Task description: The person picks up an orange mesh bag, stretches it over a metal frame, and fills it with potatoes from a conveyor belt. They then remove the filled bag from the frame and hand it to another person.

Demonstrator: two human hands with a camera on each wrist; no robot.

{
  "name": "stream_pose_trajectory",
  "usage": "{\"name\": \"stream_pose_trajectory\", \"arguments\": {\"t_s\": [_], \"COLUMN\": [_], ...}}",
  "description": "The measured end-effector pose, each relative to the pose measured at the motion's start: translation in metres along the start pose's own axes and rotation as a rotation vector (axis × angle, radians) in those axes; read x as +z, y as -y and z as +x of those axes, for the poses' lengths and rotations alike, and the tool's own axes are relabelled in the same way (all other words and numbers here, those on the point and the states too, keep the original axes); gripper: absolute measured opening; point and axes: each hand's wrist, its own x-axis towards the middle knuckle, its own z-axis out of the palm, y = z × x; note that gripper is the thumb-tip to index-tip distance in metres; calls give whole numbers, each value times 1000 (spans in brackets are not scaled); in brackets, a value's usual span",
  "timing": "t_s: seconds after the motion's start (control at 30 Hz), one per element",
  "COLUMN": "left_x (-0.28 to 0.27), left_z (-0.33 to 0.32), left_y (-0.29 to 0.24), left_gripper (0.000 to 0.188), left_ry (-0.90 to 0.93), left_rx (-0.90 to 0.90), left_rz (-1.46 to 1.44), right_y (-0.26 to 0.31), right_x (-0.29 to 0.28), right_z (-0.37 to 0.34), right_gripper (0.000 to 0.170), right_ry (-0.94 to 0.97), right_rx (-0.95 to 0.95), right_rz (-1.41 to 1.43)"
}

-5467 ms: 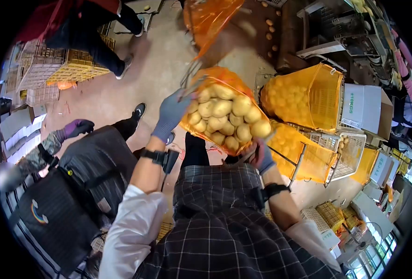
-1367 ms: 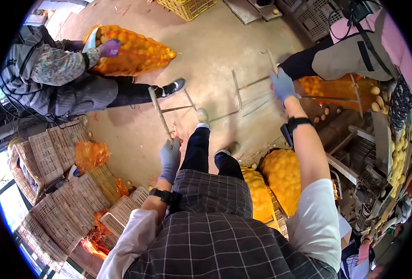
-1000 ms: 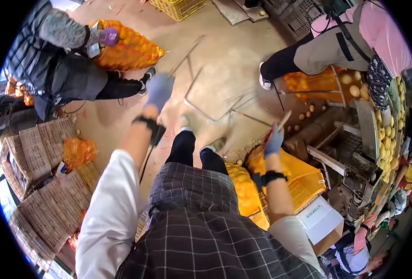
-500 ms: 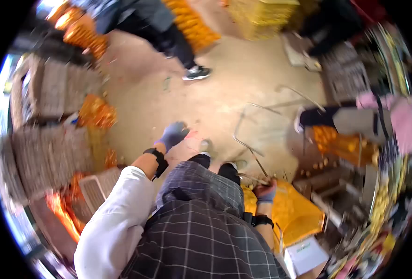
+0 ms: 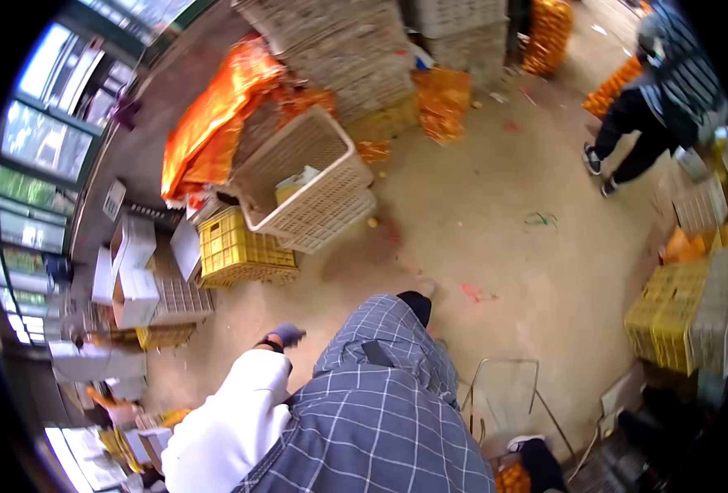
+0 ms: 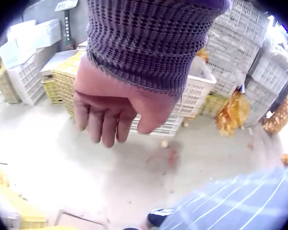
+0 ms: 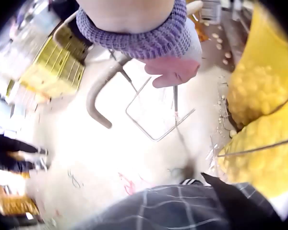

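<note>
My left hand (image 5: 286, 334), in a knit glove with bare-looking fingers, hangs at my left side. The left wrist view shows the same hand (image 6: 122, 108) with loose, slightly bent fingers and nothing in them. My gloved right hand (image 7: 175, 69) is outside the head view. In the right wrist view its fingers curl at a metal rod frame (image 7: 92, 100) with a thick curved end, which hangs below the hand over the floor. The frame's bent lower part (image 5: 503, 361) also shows at the bottom of the head view. Yellow mesh bags of potatoes (image 7: 257, 91) stand beside the right hand.
A white crate (image 5: 318, 201) and a yellow crate (image 5: 244, 246) stand ahead left, near orange mesh bags (image 5: 216, 115) and stacked crates (image 5: 347, 57). A person (image 5: 660, 90) is at the far right, above yellow crates (image 5: 668, 312). Red string (image 5: 475, 292) lies on the floor.
Both hands held a mesh bag of potatoes, later metal rod frames. The left hand has let go and dropped to my side. The view has swung left; the right hand left the head view.
</note>
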Motion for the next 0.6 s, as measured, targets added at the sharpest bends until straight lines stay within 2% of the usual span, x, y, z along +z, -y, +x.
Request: {"name": "stream_pose_trajectory", "arguments": {"t_s": [0.03,0.07,0.13,0.17,0.2,0.23,0.27,0.3,0.33,0.37,0.4,0.43,0.47,0.5,0.53,0.57,0.6], "left_x": [21,6,-20,-35,-75,-116,-179,-239,-308,-375,-439,-502,-558,-602,-621,-646,-685], "left_z": [22,-14,9,52,54,83,81,74,70,43,32,35,50,38,57,51,78], "left_y": [28,16,25,44,38,36,14,-4,-22,-55,-73,-84,-96,-119,-119,-132,-139], "left_gripper": [34,33,33,33,34,38,43,41,39,40,38,34,31,31,32,30,29], "left_ry": [136,137,17,-137,-395,-655,-988,-1157,-1312,-1377,-1383,-1356,-1531,-1445,-1441,-1361,-1349], "left_rx": [-138,-158,-144,-7,198,231,344,469,517,576,616,673,695,703,660,724,768], "left_rz": [-16,-46,-352,-390,-240,-244,226,-290,-223,-553,-638,-627,-544,-650,-674,-657,-570], "right_y": [13,17,15,12,6,0,-7,-16,-26,-39,-50,-65,-79,-95,-107,-123,-137], "right_x": [23,44,81,93,103,113,121,128,135,143,149,157,165,172,177,184,193], "right_z": [-14,-26,-52,-66,-80,-95,-111,-127,-145,-162,-179,-196,-212,-227,-236,-242,-256], "right_gripper": [48,48,49,49,49,49,49,49,50,50,50,50,50,51,51,51,51], "right_ry": [64,128,245,291,329,360,389,411,430,449,462,481,496,523,541,574,628], "right_rx": [6,17,66,98,132,167,198,234,274,305,339,383,431,493,565,652,771], "right_rz": [5,17,53,73,87,98,118,137,155,171,193,217,245,280,308,345,384]}}
